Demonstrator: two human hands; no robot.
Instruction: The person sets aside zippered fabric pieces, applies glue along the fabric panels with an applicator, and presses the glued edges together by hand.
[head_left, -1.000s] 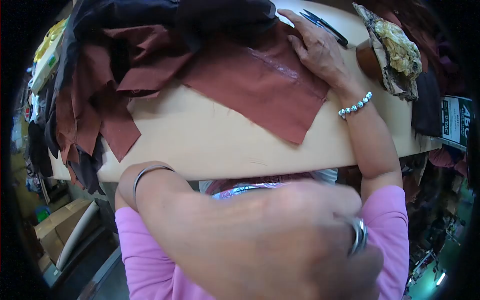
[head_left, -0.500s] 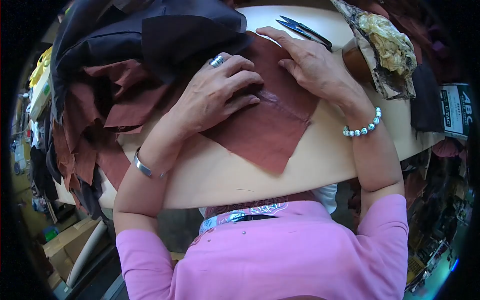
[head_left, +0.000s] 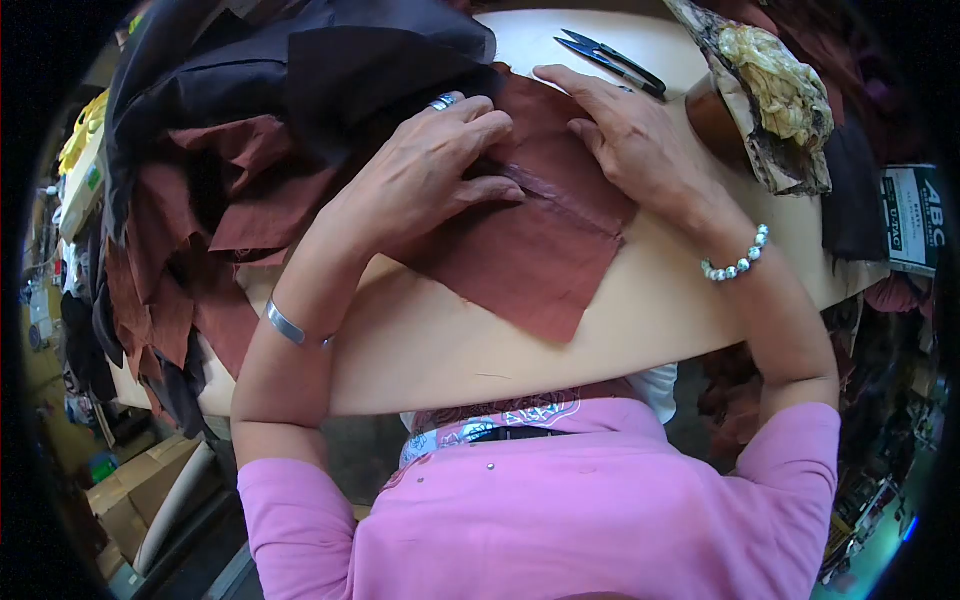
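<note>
A reddish-brown piece of cloth (head_left: 545, 270) lies on the pale table, with a shiny, slightly puckered seam line running across it. Bent fingers of my left hand (head_left: 430, 165) rest on its left part, the thumb apart from them beside the seam; I see nothing gripped there. My right hand (head_left: 645, 140) lies along the cloth's upper right edge, index finger stretched out and thumb spread. Dark fabric (head_left: 380, 85) adjoins the cloth above my left hand. Just beyond my right hand lies a pair of thread snips (head_left: 612, 65).
More brown cloth pieces (head_left: 275, 205) are heaped at the left and hang over the table edge (head_left: 480, 408). A brown container (head_left: 712, 120) with a crumpled, yellowish wrapped bundle (head_left: 775, 90) stands at the right. Behind it is a green-and-white box (head_left: 910, 220).
My right hand has shifted slightly right, its elbow swinging outward. My left hand has moved a little to the left, its thumb now farther from the fingers. The cloth lies nearly where it was.
</note>
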